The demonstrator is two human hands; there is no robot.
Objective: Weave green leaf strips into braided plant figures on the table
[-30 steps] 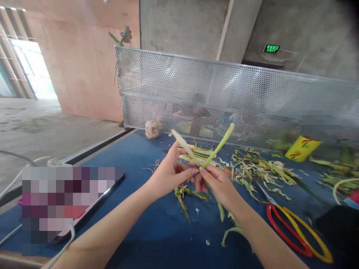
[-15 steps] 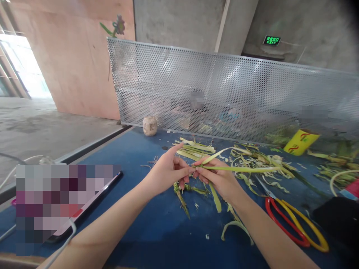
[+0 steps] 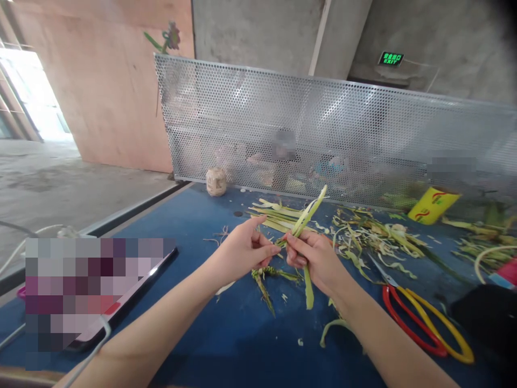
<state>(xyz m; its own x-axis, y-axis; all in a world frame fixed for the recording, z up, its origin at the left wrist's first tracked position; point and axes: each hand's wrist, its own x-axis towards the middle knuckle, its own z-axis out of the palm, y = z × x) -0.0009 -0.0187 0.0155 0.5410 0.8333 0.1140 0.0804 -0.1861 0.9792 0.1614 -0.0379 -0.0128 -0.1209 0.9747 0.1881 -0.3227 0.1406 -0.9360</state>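
Observation:
Long pale-green plant strips point(image 3: 310, 211) are pinched in my right hand point(image 3: 317, 252); their upper ends point up and away, and one flat strip hangs below the fingers. My left hand point(image 3: 246, 245) is closed, with thumb and index fingertips on the near end of the strips, close beside the right fingertips. What the other left fingers hold is hidden. Under the hands lies a small green knotted plant piece point(image 3: 263, 288). Behind them rests a bundle of flat cut strips point(image 3: 278, 211). Scissors point(image 3: 420, 323) with red and yellow handles lie at the right.
A blue table point(image 3: 194, 328) carries plant shavings point(image 3: 367, 237), a yellow roll point(image 3: 434, 206), a whitish roll point(image 3: 216, 181) and a blurred-out screen device point(image 3: 97, 296) with a cable at left. A perforated metal panel point(image 3: 250, 108) stands along the back; a person shows dimly behind it.
The strips in my right hand have swung from pointing right to pointing up and away. My right fingers have turned and shifted slightly right; the left hand stays nearly in place.

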